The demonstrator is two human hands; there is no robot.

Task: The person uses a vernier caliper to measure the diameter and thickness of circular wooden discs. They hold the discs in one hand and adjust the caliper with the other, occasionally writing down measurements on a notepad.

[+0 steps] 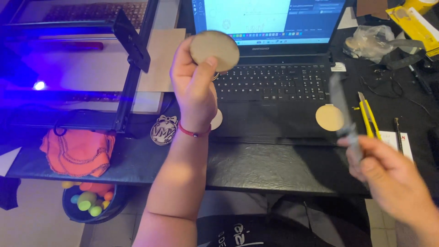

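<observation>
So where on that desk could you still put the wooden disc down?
The black desk strip in front of the laptop is bare, between the left forearm and right hand. The right side is crowded: yellow utility knife, cables, plastic bag. Left holds the laser engraver.

An open laptop (274,59) lay on the dark desk (256,167), a second wooden disc (329,117) on its palm rest, a yellow utility knife (368,116) beside it, an orange cloth (77,151) at the left, what looked like a laser engraver frame (132,68) glowed blue, a carved wooden ornament (163,130) lay near it, a bowl of coloured balls (91,201) sat below.
</observation>
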